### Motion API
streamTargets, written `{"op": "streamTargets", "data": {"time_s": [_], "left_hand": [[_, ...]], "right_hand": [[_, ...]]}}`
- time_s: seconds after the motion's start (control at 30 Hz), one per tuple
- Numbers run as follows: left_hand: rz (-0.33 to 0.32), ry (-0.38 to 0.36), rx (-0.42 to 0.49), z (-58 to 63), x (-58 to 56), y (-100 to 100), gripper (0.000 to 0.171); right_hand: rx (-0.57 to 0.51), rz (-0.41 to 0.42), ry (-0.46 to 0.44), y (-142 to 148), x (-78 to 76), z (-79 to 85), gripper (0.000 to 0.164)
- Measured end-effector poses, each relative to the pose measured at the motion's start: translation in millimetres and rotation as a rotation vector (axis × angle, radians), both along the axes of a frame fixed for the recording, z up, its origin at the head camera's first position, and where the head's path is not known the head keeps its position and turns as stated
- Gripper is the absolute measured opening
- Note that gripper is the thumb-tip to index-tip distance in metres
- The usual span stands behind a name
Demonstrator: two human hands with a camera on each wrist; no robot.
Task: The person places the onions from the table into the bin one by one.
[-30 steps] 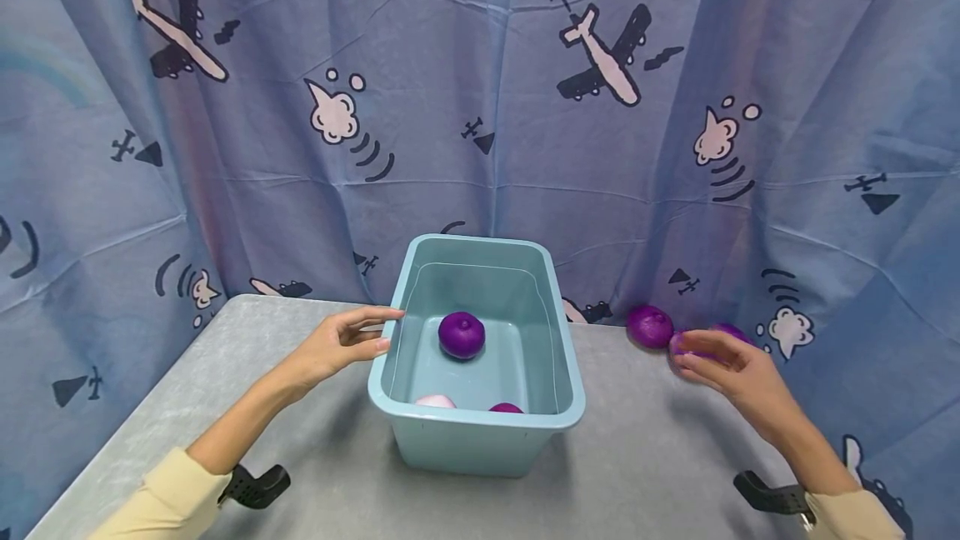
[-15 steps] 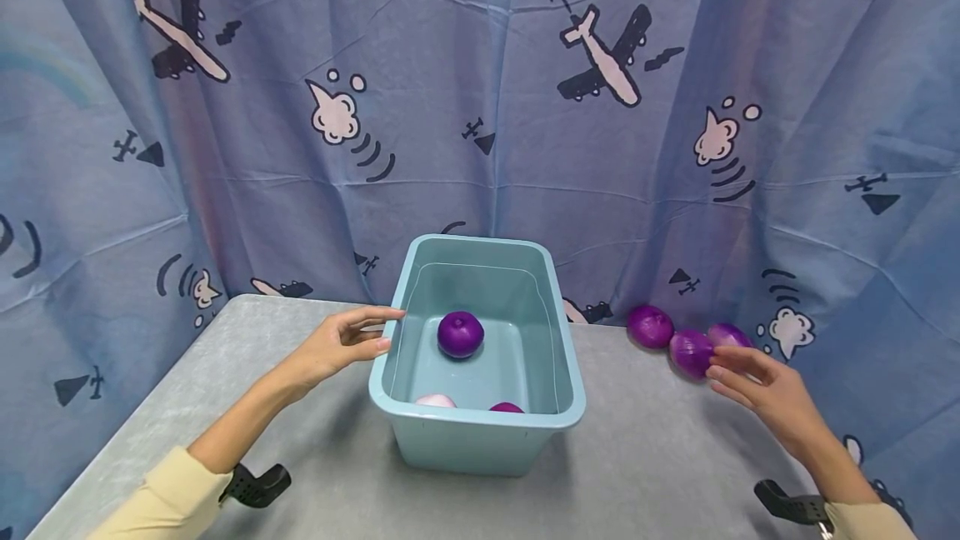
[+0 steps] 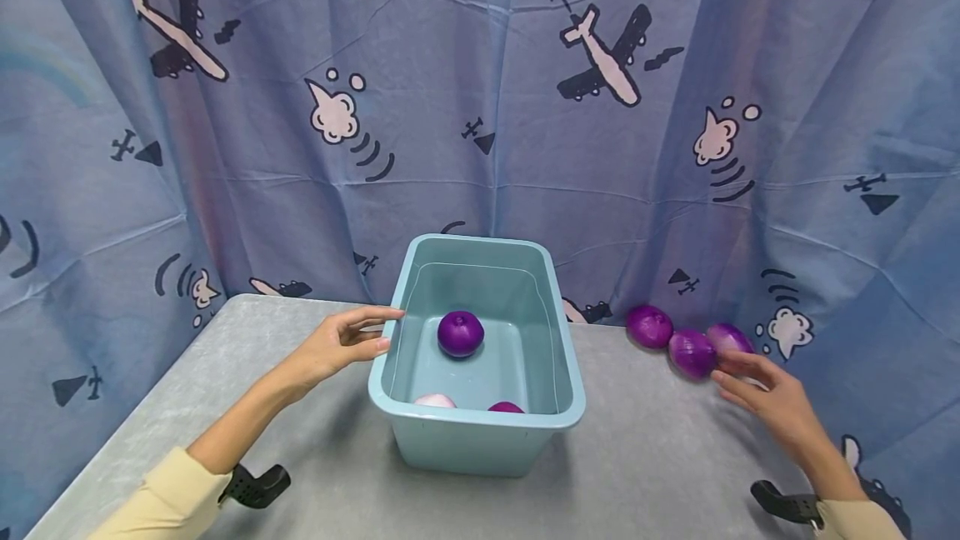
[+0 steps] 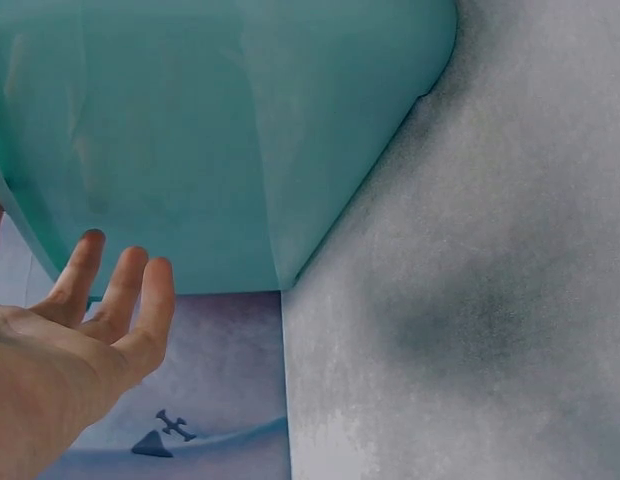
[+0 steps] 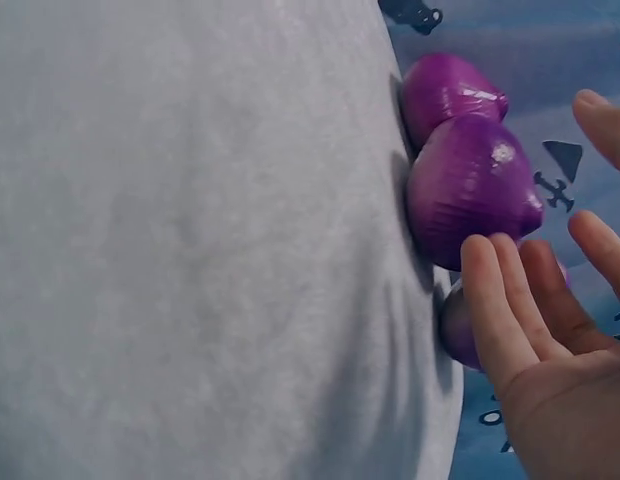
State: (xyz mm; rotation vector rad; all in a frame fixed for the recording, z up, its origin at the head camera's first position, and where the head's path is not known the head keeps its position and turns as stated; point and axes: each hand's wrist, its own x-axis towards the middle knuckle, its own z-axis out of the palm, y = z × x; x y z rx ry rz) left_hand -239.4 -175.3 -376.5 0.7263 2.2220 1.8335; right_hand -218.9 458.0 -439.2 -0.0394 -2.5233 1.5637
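Observation:
A light teal plastic bin (image 3: 487,440) stands on the table, with a purple onion (image 3: 461,333) on its floor. Behind its near wall show the tops of a pale pink round thing (image 3: 435,400) and a magenta round thing (image 3: 506,407), mostly hidden. My left hand (image 3: 333,348) is at the bin's left rim, its fingers loosely extended in the left wrist view. To the right, three purple onions lie in a cluster: left (image 3: 650,327), middle (image 3: 692,354) and right (image 3: 729,340). My right hand (image 3: 776,402) is beside the middle and right onions, fingers spread, holding nothing.
The grey table (image 3: 630,457) extends around the bin. Behind it hangs a blue curtain (image 3: 450,107) with printed planes, close to the onions and the bin's far side. A black strap mount (image 3: 258,486) sits on each wrist.
My right hand has drawn back to the right from over the middle onion, uncovering the middle and right onions. My left hand and the bin have stayed in place.

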Motion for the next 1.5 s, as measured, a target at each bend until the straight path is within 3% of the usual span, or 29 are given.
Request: {"op": "streamTargets", "data": {"time_s": [0.27, 0.5, 0.63, 1.3, 1.5], "left_hand": [[-0.003, 0.002, 0.002, -0.3, -0.3, -0.6, 0.050], [-0.004, -0.004, 0.000, -0.3, -0.2, -0.6, 0.049], [0.001, -0.007, 0.001, -0.3, 0.2, -1.1, 0.049], [0.001, -0.007, -0.008, 0.9, 0.1, 0.6, 0.049], [0.001, -0.007, -0.009, -0.2, -0.4, 0.2, 0.048]], "right_hand": [[0.044, -0.055, 0.003, -7.8, -4.1, -8.9, 0.078], [0.227, -0.085, 0.018, -13.2, -10.2, -10.7, 0.088], [0.272, -0.077, 0.037, -15.6, -13.6, -11.3, 0.090], [0.293, -0.179, 0.141, -22.0, -27.9, -22.5, 0.087], [0.303, -0.167, 0.115, -21.3, -33.0, -24.9, 0.086]]}}
